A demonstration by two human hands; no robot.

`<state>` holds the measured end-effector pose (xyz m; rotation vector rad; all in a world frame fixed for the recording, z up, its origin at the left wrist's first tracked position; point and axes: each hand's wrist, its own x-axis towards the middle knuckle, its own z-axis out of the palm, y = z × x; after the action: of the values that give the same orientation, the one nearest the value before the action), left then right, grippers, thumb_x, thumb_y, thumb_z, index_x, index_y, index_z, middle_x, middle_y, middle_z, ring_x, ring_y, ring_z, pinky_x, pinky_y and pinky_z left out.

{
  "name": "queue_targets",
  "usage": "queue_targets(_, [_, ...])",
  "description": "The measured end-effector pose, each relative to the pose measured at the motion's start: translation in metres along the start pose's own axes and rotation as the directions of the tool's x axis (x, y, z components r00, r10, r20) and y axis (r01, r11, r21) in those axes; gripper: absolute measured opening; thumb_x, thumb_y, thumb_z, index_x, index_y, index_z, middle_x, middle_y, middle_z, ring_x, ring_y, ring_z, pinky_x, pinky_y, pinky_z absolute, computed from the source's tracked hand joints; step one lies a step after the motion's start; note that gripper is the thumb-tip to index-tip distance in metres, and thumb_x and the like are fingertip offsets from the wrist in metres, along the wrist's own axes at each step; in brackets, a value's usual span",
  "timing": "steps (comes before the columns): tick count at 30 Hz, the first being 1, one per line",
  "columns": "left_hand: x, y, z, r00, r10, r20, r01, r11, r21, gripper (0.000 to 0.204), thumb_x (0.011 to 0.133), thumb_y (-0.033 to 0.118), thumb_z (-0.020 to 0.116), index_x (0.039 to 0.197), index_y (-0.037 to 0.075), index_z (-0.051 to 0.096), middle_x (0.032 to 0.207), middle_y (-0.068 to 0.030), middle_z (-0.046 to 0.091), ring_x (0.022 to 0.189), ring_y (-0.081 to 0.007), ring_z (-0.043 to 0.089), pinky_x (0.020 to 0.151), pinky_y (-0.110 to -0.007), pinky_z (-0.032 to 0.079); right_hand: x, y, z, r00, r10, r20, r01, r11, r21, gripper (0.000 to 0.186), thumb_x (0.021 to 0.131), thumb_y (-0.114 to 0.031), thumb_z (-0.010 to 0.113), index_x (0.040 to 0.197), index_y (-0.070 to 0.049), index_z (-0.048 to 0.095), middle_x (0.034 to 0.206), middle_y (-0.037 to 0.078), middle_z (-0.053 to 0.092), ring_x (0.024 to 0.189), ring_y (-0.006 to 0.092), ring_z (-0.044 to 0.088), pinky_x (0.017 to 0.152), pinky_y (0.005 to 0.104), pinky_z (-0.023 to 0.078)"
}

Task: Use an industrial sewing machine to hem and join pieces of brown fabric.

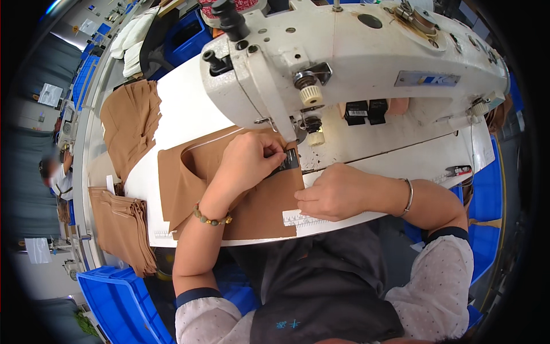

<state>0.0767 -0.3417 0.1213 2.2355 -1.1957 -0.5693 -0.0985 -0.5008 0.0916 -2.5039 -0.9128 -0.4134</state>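
A brown fabric piece (269, 212) lies on the white sewing table under the head of a white sewing machine (355, 51). Its left part is folded up into a loop. My left hand (249, 160) rests on the fabric, thumb and fingers closed on a small black label (291, 159) by the fabric's upper right corner, close to the needle area (295, 135). The fingertips hide part of the label. At the fabric's right edge my right hand (341, 192) has its fingers pressed together on that edge. A printed ruler strip (303, 219) shows just below it.
Brown fabric stacks (123, 226) lie at the left, with another brown pile (132, 123) behind. Black labels (356, 113) sit under the machine arm. Small thread snips (458, 171) lie at the right. Blue bins (123, 298) stand around the table; a person (60, 178) sits far left.
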Motion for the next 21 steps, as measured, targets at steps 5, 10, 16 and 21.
queue_targets(5, [0.0082,-0.0047,0.0041,0.999,-0.025,0.02,0.026,0.998,-0.055,0.017,0.08,0.018,0.078,0.086,0.002,0.077,0.073,-0.0133,0.073,0.065,-0.024,0.071,0.062,-0.034,0.054,-0.0006,0.0009,-0.0055,0.998,-0.029,0.059,0.029,0.999,-0.013,0.011,0.086,-0.019,0.07,0.086,-0.008,0.071,0.101,0.003,0.074,0.059,0.0147,0.066,0.049,0.0312,0.051])
queue_targets(10, [0.0075,0.0002,0.0025,1.0,-0.009,-0.006,0.009,0.998,-0.057,0.014,0.083,0.008,0.079,0.086,-0.003,0.073,0.071,-0.0019,0.067,0.062,-0.0065,0.055,0.058,-0.024,0.048,-0.0009,0.0006,-0.0044,0.997,-0.021,0.07,0.022,1.0,-0.005,0.012,0.086,-0.019,0.071,0.084,-0.007,0.071,0.099,0.005,0.075,0.059,0.0154,0.067,0.05,0.0318,0.052])
queue_targets(16, [0.0082,-0.0024,-0.0027,0.999,0.049,0.003,-0.049,0.998,-0.041,0.013,0.082,0.009,0.081,0.087,-0.001,0.075,0.072,-0.0037,0.069,0.061,-0.0079,0.055,0.057,-0.026,0.047,0.0007,0.0003,-0.0052,0.998,-0.018,0.055,0.018,1.0,0.005,0.013,0.086,-0.019,0.072,0.084,-0.006,0.071,0.097,0.005,0.075,0.06,0.0156,0.067,0.05,0.0319,0.052])
queue_targets(21, [0.0072,0.0023,-0.0036,0.996,0.084,-0.006,-0.084,0.996,-0.026,0.013,0.081,0.009,0.082,0.087,0.0,0.075,0.069,-0.004,0.068,0.06,-0.0088,0.055,0.057,-0.027,0.046,0.0005,0.0011,-0.0037,0.999,-0.028,0.044,0.028,1.0,-0.001,0.013,0.087,-0.019,0.071,0.083,-0.006,0.07,0.096,0.005,0.074,0.058,0.0148,0.066,0.048,0.0313,0.051])
